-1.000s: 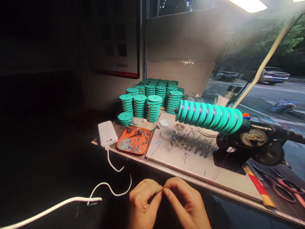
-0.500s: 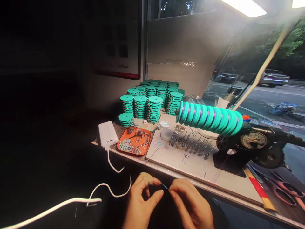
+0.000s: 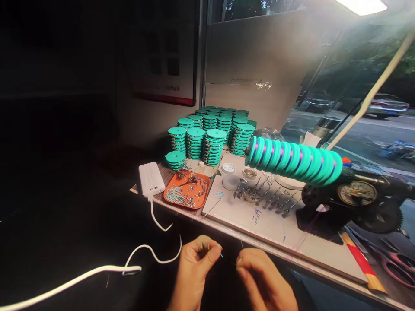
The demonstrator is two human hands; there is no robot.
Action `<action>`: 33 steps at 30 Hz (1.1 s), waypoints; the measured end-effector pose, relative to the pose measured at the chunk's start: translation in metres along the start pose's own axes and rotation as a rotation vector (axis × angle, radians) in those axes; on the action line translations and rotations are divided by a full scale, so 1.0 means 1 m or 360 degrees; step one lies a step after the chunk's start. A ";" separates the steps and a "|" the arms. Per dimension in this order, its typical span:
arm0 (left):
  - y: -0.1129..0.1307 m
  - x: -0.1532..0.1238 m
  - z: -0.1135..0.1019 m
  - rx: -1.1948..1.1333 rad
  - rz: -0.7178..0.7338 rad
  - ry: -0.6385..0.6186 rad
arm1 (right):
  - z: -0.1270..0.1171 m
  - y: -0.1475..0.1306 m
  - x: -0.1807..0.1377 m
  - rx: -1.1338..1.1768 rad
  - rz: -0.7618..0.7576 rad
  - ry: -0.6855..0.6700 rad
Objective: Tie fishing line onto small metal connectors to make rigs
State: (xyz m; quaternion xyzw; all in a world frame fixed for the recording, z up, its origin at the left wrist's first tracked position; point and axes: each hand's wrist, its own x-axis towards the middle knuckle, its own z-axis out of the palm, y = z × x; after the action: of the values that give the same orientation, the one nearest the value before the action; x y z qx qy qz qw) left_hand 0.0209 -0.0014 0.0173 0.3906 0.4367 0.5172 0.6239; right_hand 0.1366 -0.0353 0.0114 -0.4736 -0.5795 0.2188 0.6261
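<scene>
In front of the table edge, my left hand (image 3: pixel 196 265) is closed, thumb and forefinger pinching a small thin blue piece (image 3: pixel 221 255) whose tip pokes out. Most of that piece is covered by the fingers. My right hand (image 3: pixel 264 276) is closed too, a short gap away, its fingertips pinched on a thin line (image 3: pixel 241 242). The line rises from the fingers toward the board, and its far course is too faint to follow. Nearest on the board lie small blue and metal bits (image 3: pixel 256 215) and a thin needle-like tool (image 3: pixel 214 206).
An orange tray (image 3: pixel 201 203) holds small parts. Green foam spools (image 3: pixel 215 144) stand stacked behind it. A row of spools (image 3: pixel 293 160) sits on a winding machine (image 3: pixel 356 194). Scissors (image 3: pixel 395 268) lie at right. A white power bank (image 3: pixel 151 178) trails a cable (image 3: pixel 81 276).
My hands have moved apart; the blue piece that spanned them now stays with my left hand. A thin line shows above my right fingers. The view has shifted slightly.
</scene>
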 end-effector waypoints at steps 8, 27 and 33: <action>-0.004 -0.003 -0.010 0.1208 0.1161 0.0002 | -0.002 0.000 0.012 0.0182 0.0477 -0.0256; -0.004 -0.002 -0.009 0.1421 0.1330 -0.0017 | -0.007 0.004 0.014 0.0038 0.0458 -0.0400; -0.001 -0.003 -0.007 0.1431 0.1449 -0.0025 | -0.009 0.005 0.014 -0.0094 0.0293 -0.0494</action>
State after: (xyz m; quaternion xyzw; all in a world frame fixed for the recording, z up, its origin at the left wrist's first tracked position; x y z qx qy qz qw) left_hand 0.0145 -0.0043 0.0148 0.7643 0.3968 0.4938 0.1202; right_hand 0.1493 -0.0246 0.0153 -0.5034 -0.6296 0.3285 0.4922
